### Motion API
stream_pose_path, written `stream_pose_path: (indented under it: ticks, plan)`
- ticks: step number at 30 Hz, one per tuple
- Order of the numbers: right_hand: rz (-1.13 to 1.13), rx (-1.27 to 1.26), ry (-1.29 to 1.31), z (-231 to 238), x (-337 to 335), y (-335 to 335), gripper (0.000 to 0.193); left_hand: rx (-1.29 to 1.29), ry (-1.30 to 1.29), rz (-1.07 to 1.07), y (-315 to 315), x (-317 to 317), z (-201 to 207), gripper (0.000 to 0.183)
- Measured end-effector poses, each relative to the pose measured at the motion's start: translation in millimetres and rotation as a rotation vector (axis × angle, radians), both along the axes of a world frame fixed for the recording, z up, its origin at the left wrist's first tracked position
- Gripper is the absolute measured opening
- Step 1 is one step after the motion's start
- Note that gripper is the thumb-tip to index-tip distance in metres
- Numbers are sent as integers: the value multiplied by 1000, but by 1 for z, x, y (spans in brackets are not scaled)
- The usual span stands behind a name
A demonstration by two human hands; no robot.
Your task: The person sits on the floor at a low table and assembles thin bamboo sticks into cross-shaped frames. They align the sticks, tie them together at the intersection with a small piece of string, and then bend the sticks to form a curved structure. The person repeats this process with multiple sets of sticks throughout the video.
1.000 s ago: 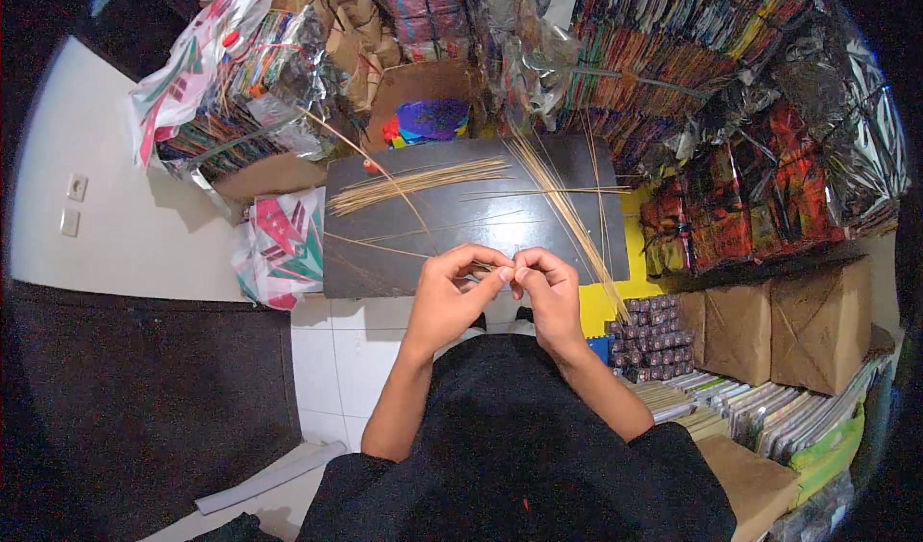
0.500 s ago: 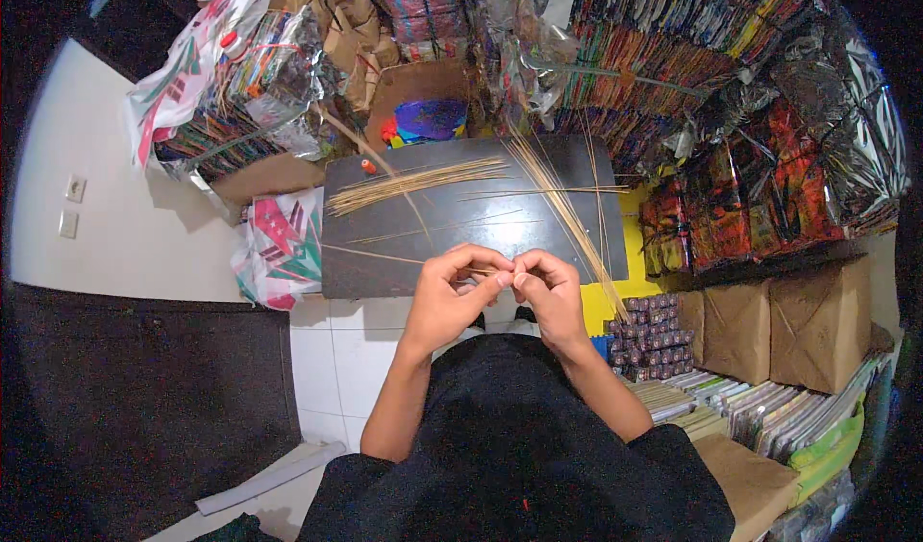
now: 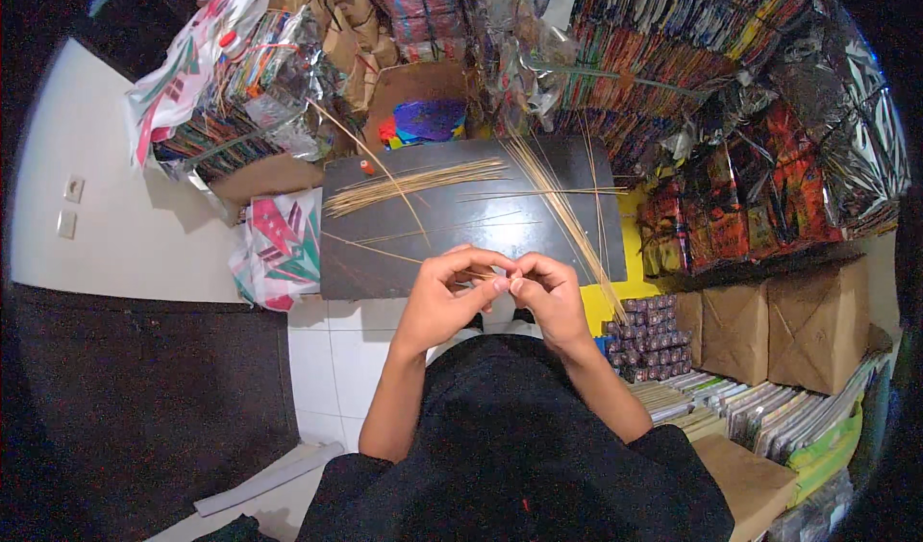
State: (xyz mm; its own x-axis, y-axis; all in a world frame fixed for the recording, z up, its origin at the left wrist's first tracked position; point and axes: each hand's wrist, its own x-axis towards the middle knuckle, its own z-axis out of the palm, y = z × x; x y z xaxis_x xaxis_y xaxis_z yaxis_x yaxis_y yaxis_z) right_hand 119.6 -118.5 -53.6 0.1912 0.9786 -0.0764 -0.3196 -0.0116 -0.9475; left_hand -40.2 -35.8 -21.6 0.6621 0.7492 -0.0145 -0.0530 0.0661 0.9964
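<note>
My left hand (image 3: 444, 297) is closed in a pinch on thin bamboo sticks; one stick (image 3: 370, 247) runs out leftward over the dark tabletop. Another long stick (image 3: 380, 162) slants up and left from near this hand; its lower end is hard to trace. My right hand (image 3: 550, 302) meets the left at the fingertips, pinching the sticks' near ends, which the fingers largely hide. Beyond the hands, a bundle of bamboo sticks (image 3: 413, 184) lies across the table's left half. A second bundle (image 3: 562, 210) lies at a slant on the right, overhanging the near edge.
The low dark table (image 3: 461, 254) stands before me. A small orange-red piece (image 3: 367, 166) sits near its far left edge. Wrapped stacks (image 3: 635, 71) rise behind, brown paper parcels (image 3: 817, 326) and small dark boxes (image 3: 649, 335) stand right, and a patterned bag (image 3: 279, 249) is at left.
The long slanting stick, blurred and swaying before, now shows sharp, its lower part shifted slightly. My fingertips have shifted a little while both hands stay pinched together.
</note>
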Motion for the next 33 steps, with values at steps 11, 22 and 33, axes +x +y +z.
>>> stream_pose_path:
  ticks: [11, 22, 33]
  plan:
    - [-125, 107, -211, 5, -6, 0, 9, 46, 36, 2, 2, -2, 5, 18]
    - [-147, 159, -360, 11, -4, 2, 11, 68, 38, 20, 1, -2, 8, 15]
    - [46, -54, 138, 7, -2, 0, 7, 272, -7, -6, 6, -3, 2, 14]
